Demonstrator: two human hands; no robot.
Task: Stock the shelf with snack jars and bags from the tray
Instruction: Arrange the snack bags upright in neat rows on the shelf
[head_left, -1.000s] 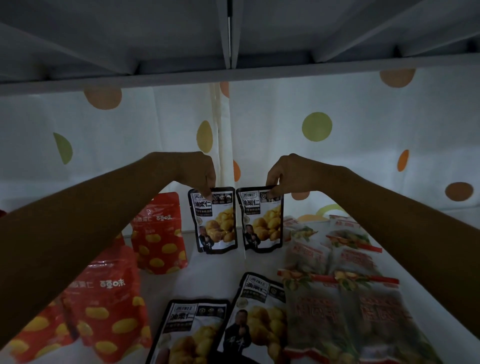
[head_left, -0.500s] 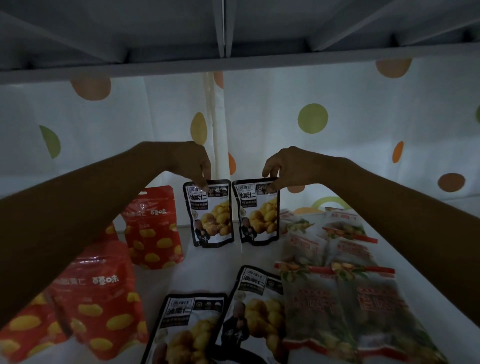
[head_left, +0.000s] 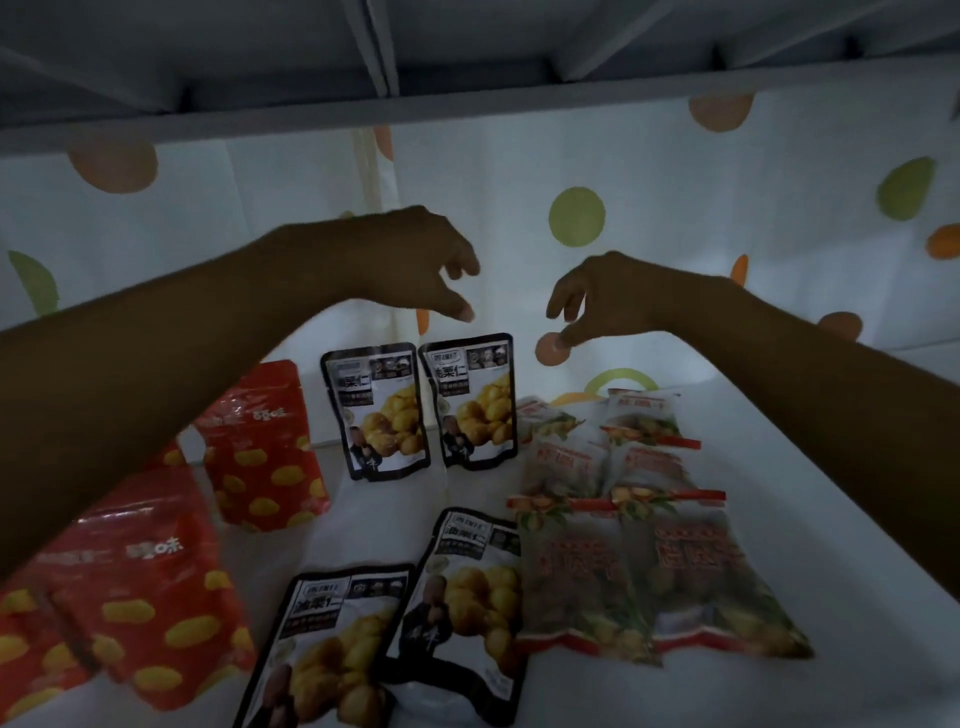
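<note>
Two black snack bags stand upright side by side at the back of the white shelf (head_left: 810, 519), the left bag (head_left: 375, 413) and the right bag (head_left: 470, 402) leaning on the dotted curtain. My left hand (head_left: 415, 260) hovers above the left bag, fingers apart, holding nothing. My right hand (head_left: 597, 299) hovers above and right of the right bag, also empty with fingers apart. Neither hand touches a bag.
Red bags with yellow spots (head_left: 262, 447) stand at the left, with more of them (head_left: 130, 597) nearer me. Two more black bags (head_left: 395, 634) lie in front. Clear bags with red trim (head_left: 623, 545) lie at the right. The shelf above (head_left: 467, 104) hangs low overhead.
Both hands have let go of the tops of the two black bags and lifted away. The bags stay standing against the curtain.
</note>
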